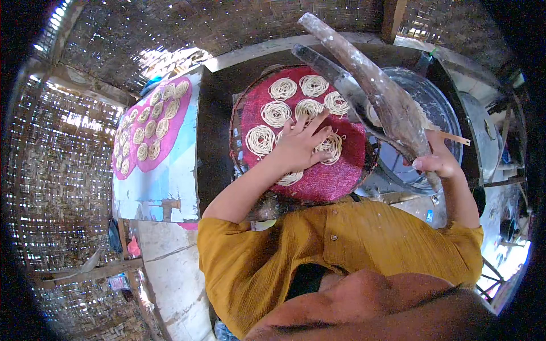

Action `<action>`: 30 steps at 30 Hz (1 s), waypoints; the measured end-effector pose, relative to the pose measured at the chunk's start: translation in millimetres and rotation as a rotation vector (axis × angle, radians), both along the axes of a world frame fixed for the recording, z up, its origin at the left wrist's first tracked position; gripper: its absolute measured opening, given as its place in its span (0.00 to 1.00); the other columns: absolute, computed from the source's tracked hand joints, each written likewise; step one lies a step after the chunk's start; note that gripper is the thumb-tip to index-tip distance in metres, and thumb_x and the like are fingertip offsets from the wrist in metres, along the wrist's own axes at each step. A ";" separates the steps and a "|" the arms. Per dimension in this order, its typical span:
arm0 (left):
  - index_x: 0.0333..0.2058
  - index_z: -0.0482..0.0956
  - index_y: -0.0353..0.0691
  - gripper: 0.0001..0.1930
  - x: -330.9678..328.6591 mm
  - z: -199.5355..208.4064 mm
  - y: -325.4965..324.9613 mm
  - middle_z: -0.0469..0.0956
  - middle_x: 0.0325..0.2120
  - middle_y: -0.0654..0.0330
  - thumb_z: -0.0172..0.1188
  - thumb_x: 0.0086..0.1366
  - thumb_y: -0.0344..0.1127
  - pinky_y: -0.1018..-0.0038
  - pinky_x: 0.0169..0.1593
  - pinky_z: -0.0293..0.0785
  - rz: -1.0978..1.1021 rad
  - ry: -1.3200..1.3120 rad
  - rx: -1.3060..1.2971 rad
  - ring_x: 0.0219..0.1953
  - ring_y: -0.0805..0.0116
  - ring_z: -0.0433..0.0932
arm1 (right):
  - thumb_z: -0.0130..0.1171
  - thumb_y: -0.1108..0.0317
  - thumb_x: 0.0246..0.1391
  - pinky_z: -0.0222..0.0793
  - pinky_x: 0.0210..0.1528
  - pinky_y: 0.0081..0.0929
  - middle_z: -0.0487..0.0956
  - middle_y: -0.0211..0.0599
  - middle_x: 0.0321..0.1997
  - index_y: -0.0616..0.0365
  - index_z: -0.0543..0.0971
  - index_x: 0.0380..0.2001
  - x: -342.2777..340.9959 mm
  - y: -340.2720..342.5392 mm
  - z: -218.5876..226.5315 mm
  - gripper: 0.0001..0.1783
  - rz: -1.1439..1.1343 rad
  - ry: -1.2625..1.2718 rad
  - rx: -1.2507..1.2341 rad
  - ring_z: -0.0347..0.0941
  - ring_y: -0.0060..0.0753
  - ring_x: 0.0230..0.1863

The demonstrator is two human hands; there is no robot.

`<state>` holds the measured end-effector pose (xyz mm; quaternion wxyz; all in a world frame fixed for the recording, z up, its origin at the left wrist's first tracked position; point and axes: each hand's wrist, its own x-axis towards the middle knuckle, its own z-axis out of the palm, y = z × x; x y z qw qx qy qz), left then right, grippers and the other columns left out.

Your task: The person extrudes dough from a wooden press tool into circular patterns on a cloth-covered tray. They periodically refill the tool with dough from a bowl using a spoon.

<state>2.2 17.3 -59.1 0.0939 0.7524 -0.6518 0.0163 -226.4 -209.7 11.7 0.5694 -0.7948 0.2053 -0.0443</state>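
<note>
My left hand (304,142) rests with fingers spread over coils of pale noodle-like strands on a round tray covered in magenta cloth (324,187). Its fingertips lie against a coil (330,149) and near another one (309,109); the palm hides part of the coils beneath. Several more coils (260,140) sit around it. On the right, my right hand (442,162) is closed around the lower end of a thick, worn wooden lever (375,74) dusted with white. A darker bar (324,65) runs beside the lever. Whatever is under the lever is mostly hidden.
A wide metal basin (452,108) stands behind the lever, with a flat wooden stick (452,137) over it. To the left, a pale blue table (182,165) bears pink cloth (165,149) with several coils. Woven bamboo walls (62,170) surround the space.
</note>
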 end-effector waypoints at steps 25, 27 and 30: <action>0.37 0.67 0.43 0.28 75.2 82.3 -94.6 0.71 0.33 0.58 0.47 0.50 0.63 0.62 0.41 0.69 -0.731 2.334 -0.854 0.39 0.61 0.70 | 0.48 0.35 0.32 0.67 0.28 0.26 0.73 0.45 0.33 0.66 0.64 0.45 24.4 -15.3 17.1 0.45 0.373 0.218 0.416 0.72 0.35 0.27; 0.36 0.67 0.44 0.28 62.4 70.3 -74.2 0.71 0.32 0.59 0.46 0.50 0.63 0.63 0.40 0.70 -0.576 2.305 -0.922 0.37 0.61 0.70 | 0.50 0.37 0.32 0.65 0.27 0.26 0.73 0.48 0.31 0.67 0.65 0.44 23.5 8.1 23.4 0.44 0.344 0.224 0.448 0.71 0.36 0.27; 0.33 0.68 0.45 0.26 45.6 56.5 -42.7 0.71 0.28 0.62 0.45 0.51 0.63 0.64 0.36 0.72 -0.353 2.324 -1.008 0.34 0.61 0.72 | 0.51 0.37 0.30 0.62 0.25 0.25 0.73 0.49 0.29 0.67 0.67 0.40 15.5 16.9 1.3 0.43 0.359 0.301 0.485 0.70 0.37 0.25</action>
